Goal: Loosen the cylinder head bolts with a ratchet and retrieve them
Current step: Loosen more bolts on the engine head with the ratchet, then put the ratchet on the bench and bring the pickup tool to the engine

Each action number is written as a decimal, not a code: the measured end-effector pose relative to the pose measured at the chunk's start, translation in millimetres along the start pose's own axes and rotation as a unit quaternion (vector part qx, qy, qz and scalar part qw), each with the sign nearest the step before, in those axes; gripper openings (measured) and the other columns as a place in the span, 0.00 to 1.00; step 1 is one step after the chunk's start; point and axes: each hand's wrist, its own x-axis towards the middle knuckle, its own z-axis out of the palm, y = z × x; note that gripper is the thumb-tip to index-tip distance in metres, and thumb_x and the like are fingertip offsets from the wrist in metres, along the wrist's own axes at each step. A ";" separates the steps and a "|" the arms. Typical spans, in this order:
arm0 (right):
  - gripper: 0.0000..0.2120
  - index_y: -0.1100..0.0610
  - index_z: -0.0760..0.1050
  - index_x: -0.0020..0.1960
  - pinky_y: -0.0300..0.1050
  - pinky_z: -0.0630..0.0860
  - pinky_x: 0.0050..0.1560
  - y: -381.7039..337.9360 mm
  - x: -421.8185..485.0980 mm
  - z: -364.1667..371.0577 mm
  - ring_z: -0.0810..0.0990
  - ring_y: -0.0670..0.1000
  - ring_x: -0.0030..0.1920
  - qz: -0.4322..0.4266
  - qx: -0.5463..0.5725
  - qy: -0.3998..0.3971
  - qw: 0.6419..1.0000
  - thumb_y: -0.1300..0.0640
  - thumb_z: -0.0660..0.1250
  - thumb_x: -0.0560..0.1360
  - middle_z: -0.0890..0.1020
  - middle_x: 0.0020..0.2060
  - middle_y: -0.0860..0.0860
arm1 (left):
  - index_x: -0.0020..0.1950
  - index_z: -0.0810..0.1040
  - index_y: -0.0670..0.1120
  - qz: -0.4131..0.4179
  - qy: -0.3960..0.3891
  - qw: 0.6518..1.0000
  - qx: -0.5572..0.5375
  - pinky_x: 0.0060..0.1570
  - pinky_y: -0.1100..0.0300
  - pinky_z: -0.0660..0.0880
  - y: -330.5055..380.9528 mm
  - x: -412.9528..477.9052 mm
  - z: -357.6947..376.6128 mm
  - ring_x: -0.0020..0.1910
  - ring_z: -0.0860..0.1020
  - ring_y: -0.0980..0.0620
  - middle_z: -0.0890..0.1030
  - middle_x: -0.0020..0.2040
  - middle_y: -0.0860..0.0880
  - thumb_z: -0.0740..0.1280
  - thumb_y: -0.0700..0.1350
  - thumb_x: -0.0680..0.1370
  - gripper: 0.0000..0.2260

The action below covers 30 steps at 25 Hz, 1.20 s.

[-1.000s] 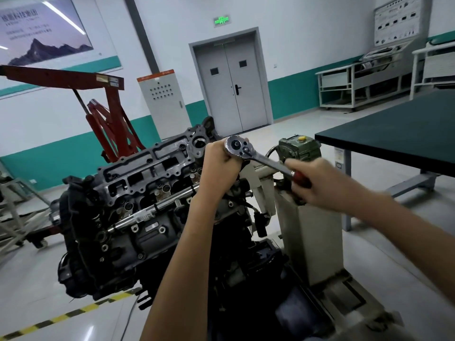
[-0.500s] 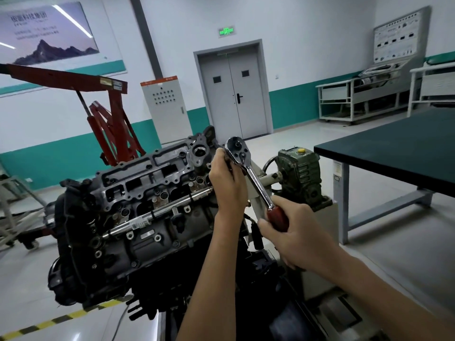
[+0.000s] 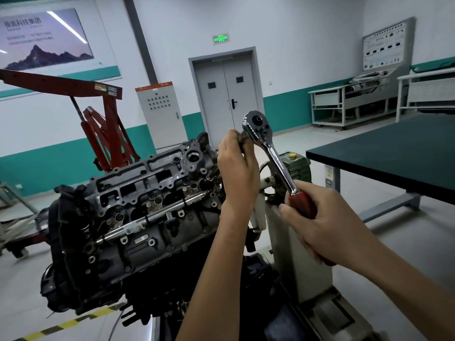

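Nearest, to the right of the engine (image 3: 138,217), the right hand (image 3: 320,222) has its grip clamped round the red handle of the ratchet (image 3: 278,163), whose chrome shaft slants up and left. At the engine's right end the left hand (image 3: 237,168) is raised, its grip curled tight round the piece under the ratchet's round head; whether that piece is a socket or a bolt cannot be told. The ratchet's head stands higher than the engine's upper right corner. Just right of the engine sits a green gearbox (image 3: 298,168), farther right a dark counter (image 3: 394,153). Behind the engine stand a red crane (image 3: 108,134), a grey cabinet (image 3: 160,114) and a double door (image 3: 225,94).
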 end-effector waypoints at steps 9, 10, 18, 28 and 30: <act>0.14 0.57 0.66 0.32 0.43 0.67 0.22 2.6 -28.9 -54.0 0.64 0.52 0.14 0.039 0.156 0.030 0.986 0.59 0.64 0.75 0.67 0.17 0.54 | 0.43 0.72 0.36 0.096 -0.059 0.990 0.089 0.34 0.60 0.60 54.2 -0.1 41.6 0.33 0.67 0.50 0.69 0.35 0.48 0.59 0.39 0.79 0.08; 0.15 0.58 0.66 0.32 0.43 0.67 0.22 5.7 -33.6 -63.8 0.63 0.52 0.14 0.044 0.180 0.037 0.982 0.58 0.65 0.75 0.67 0.17 0.54 | 0.44 0.72 0.36 0.109 -0.072 0.987 0.098 0.35 0.58 0.61 61.5 -2.0 52.8 0.33 0.68 0.49 0.70 0.35 0.47 0.60 0.39 0.79 0.07; 0.06 0.57 0.69 0.40 0.42 0.66 0.22 69.9 -86.1 -166.8 0.68 0.54 0.21 0.186 0.127 0.212 0.951 0.61 0.65 0.74 0.71 0.24 0.55 | 0.51 0.72 0.41 0.155 -0.282 0.939 0.119 0.44 0.55 0.65 119.1 -49.6 199.1 0.46 0.76 0.42 0.79 0.47 0.42 0.57 0.42 0.82 0.07; 0.06 0.62 0.63 0.41 0.35 0.59 0.20 183.2 -118.5 -305.5 0.59 0.48 0.18 0.297 0.145 0.447 0.831 0.70 0.56 0.74 0.63 0.20 0.51 | 0.60 0.69 0.41 0.297 -0.478 0.823 0.077 0.57 0.54 0.64 205.6 -154.6 434.4 0.58 0.71 0.44 0.75 0.59 0.44 0.57 0.39 0.82 0.09; 0.09 0.59 0.61 0.39 0.35 0.59 0.20 205.1 -116.1 -327.8 0.59 0.48 0.18 0.312 0.151 0.470 0.812 0.70 0.56 0.74 0.63 0.20 0.51 | 0.64 0.69 0.42 0.338 -0.483 0.803 0.089 0.61 0.52 0.63 216.8 -167.6 463.1 0.63 0.68 0.44 0.71 0.64 0.44 0.57 0.44 0.83 0.11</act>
